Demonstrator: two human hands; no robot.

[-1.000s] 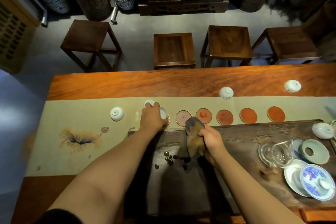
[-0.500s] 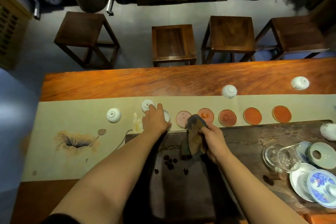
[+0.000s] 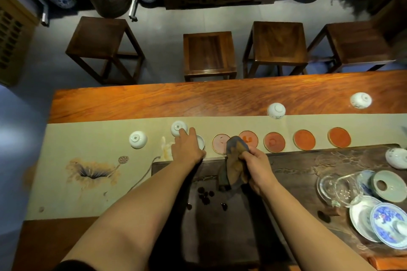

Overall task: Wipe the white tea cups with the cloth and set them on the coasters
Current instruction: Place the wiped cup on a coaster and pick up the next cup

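My left hand (image 3: 187,147) stretches over the beige runner, fingertips touching an upside-down white cup (image 3: 178,127), with no closed grip to be seen. Under its palm an upright white cup (image 3: 200,142) sits at the left end of the coaster row, half hidden. My right hand (image 3: 256,165) grips the brown-and-blue cloth (image 3: 234,160) just in front of the coasters. Several round coasters, pink (image 3: 219,143) to orange (image 3: 339,137), lie bare. More inverted cups stand at the left (image 3: 137,139), behind the row (image 3: 276,110) and far right (image 3: 360,100).
A dark tea tray (image 3: 286,167) lies before me with small dark beads (image 3: 204,196), a glass pitcher (image 3: 339,187), lids and blue-white saucers (image 3: 387,224) at its right end, plus one more white cup (image 3: 396,157). Wooden stools (image 3: 209,50) stand beyond the table's far edge.
My left hand has come off the cup at the left end of the coaster row and reached back-left to the inverted cup. The right hand still holds the cloth, nearly still.
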